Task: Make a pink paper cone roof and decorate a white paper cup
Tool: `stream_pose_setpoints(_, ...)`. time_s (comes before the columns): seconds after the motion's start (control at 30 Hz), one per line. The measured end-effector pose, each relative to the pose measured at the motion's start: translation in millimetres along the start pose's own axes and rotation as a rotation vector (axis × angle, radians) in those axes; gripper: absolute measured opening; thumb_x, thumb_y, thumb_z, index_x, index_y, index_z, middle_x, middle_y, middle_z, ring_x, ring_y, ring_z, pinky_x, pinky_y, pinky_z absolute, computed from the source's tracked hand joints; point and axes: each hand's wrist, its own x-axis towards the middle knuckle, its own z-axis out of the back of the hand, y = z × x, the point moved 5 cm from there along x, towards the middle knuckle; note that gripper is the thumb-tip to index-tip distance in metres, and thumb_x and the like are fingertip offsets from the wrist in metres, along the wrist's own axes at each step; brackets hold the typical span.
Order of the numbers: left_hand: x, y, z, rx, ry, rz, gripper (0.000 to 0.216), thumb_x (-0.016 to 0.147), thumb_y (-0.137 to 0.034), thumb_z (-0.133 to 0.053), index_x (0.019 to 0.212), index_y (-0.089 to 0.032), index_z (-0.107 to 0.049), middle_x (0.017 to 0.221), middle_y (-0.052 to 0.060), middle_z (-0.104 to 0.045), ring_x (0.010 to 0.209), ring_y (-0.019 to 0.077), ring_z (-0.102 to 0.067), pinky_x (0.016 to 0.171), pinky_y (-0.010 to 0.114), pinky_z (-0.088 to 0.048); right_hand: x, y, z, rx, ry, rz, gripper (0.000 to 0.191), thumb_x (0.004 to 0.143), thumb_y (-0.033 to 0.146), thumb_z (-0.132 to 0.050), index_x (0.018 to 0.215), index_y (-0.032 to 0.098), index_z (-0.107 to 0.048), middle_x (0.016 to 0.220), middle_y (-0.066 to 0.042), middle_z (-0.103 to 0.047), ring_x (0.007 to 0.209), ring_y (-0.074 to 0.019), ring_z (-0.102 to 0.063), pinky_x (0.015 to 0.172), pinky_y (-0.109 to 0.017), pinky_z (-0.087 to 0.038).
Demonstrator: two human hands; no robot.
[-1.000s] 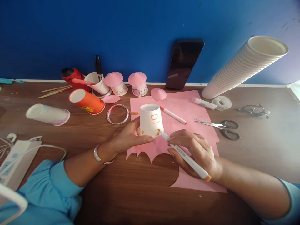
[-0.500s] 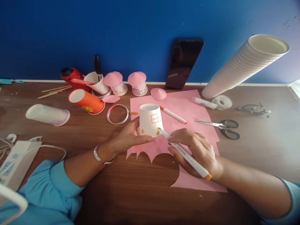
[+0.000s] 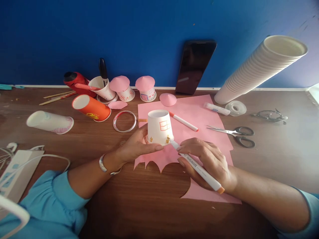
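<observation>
A white paper cup, turned upside down, is held near its rim by my left hand, thumb in front and fingers behind. It bears a red window drawing and small brown-gold plant marks low down. My right hand grips a white marker with an orange end. The marker's tip touches or nearly touches the right-hand plant mark. Beneath the cup lies a cut sheet of pink paper, with a red-tipped marker and a pink paper cone on it.
Two small cups with pink cone roofs stand by the blue wall. Leftward are an orange cup, a tape ring and a power strip. Scissors, clear tape, a phone and a tall cup stack sit right.
A small added stroke shows above the right-hand plant mark on the cup. My right hand and marker have shifted very slightly; my left hand keeps its hold.
</observation>
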Motion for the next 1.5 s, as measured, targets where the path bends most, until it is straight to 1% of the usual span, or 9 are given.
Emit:
stream_pose_setpoints(0.13, 0, 0, 0, -0.003, 0.004, -0.007, 0.061, 0.074, -0.035, -0.088, 0.126, -0.019, -0.062, 0.121, 0.011, -0.071, 0.116, 0.0324, -0.066, 0.100, 0.049, -0.051, 0, 0, 2, 0.004, 0.002, 0.001, 0.013, 0.095, 0.012, -0.060, 0.107, 0.016, -0.056, 0.081, -0.005, -0.071, 0.073, -0.0173, -0.073, 0.062, -0.028, -0.059)
stream_pose_setpoints(0.33, -1, 3, 1, -0.016, -0.001, 0.005, 0.060, 0.075, -0.034, -0.088, 0.127, -0.021, -0.062, 0.121, 0.010, -0.072, 0.115, 0.0314, -0.067, 0.101, 0.049, -0.052, 2, 1, 4, 0.002, -0.012, 0.006, 0.015, 0.095, 0.012, -0.059, 0.108, 0.018, -0.056, 0.079, -0.003, -0.069, 0.071, -0.0169, -0.072, 0.060, -0.028, -0.058)
stream_pose_setpoints(0.47, -1, 3, 2, -0.009, -0.001, -0.009, 0.060, 0.076, -0.033, -0.087, 0.128, -0.022, -0.061, 0.122, 0.010, -0.072, 0.115, 0.0311, -0.067, 0.101, 0.049, -0.052, 1, 0, 2, 0.011, -0.004, 0.007, 0.016, 0.094, 0.012, -0.060, 0.109, 0.018, -0.056, 0.081, -0.004, -0.069, 0.072, -0.0171, -0.072, 0.060, -0.028, -0.058)
stream_pose_setpoints(0.77, 1, 3, 2, -0.009, -0.003, -0.025, 0.061, 0.074, -0.034, -0.088, 0.128, -0.022, -0.062, 0.123, 0.010, -0.072, 0.116, 0.0305, -0.066, 0.100, 0.047, -0.052, 0, 0, 2, 0.024, 0.000, 0.017, 0.014, 0.094, 0.011, -0.060, 0.107, 0.016, -0.056, 0.081, -0.005, -0.069, 0.072, -0.0165, -0.071, 0.061, -0.027, -0.057)
stream_pose_setpoints(0.9, 1, 2, 2, -0.030, -0.008, -0.026, 0.061, 0.074, -0.033, -0.088, 0.128, -0.023, -0.062, 0.122, 0.009, -0.071, 0.115, 0.0291, -0.066, 0.099, 0.045, -0.051, 0, -1, 3, 0.012, -0.024, 0.026, 0.014, 0.096, 0.013, -0.060, 0.110, 0.016, -0.057, 0.086, -0.006, -0.068, 0.077, -0.0168, -0.071, 0.064, -0.027, -0.058)
stream_pose_setpoints(1.0, 0, 0, 1, -0.023, -0.020, -0.017, 0.063, 0.074, -0.032, -0.089, 0.129, -0.023, -0.061, 0.124, 0.009, -0.070, 0.118, 0.0299, -0.064, 0.101, 0.046, -0.050, -2, -3, 2, 0.018, -0.040, 0.037, 0.015, 0.099, 0.017, -0.057, 0.114, 0.017, -0.056, 0.090, -0.007, -0.067, 0.080, -0.0171, -0.069, 0.064, -0.028, -0.058)
stream_pose_setpoints(1.17, 0, -3, -3, -0.066, -0.006, -0.022, 0.065, 0.073, -0.032, -0.089, 0.130, -0.023, -0.058, 0.124, 0.009, -0.070, 0.119, 0.0301, -0.064, 0.102, 0.046, -0.049, -3, -6, 2, 0.057, -0.052, 0.018, 0.019, 0.099, 0.015, -0.057, 0.117, 0.017, -0.056, 0.092, -0.007, -0.067, 0.084, -0.0177, -0.070, 0.066, -0.028, -0.059)
stream_pose_setpoints(1.37, 1, -3, 0, -0.030, -0.036, -0.024, 0.066, 0.071, -0.034, -0.089, 0.128, -0.022, -0.058, 0.120, 0.008, -0.069, 0.114, 0.0293, -0.064, 0.097, 0.044, -0.051, -2, -3, 3, 0.027, -0.010, -0.005, 0.015, 0.098, 0.015, -0.058, 0.113, 0.019, -0.056, 0.089, -0.006, -0.068, 0.082, -0.0167, -0.071, 0.066, -0.027, -0.059)
stream_pose_setpoints(1.5, 0, -8, -2, 0.041, -0.089, -0.030, 0.064, 0.070, -0.038, -0.089, 0.122, -0.021, -0.056, 0.112, 0.008, -0.069, 0.105, 0.0282, -0.066, 0.088, 0.043, -0.055, -2, -1, 2, 0.052, 0.010, 0.013, 0.014, 0.099, 0.020, -0.059, 0.113, 0.018, -0.057, 0.087, -0.005, -0.069, 0.078, -0.0169, -0.070, 0.063, -0.028, -0.058)
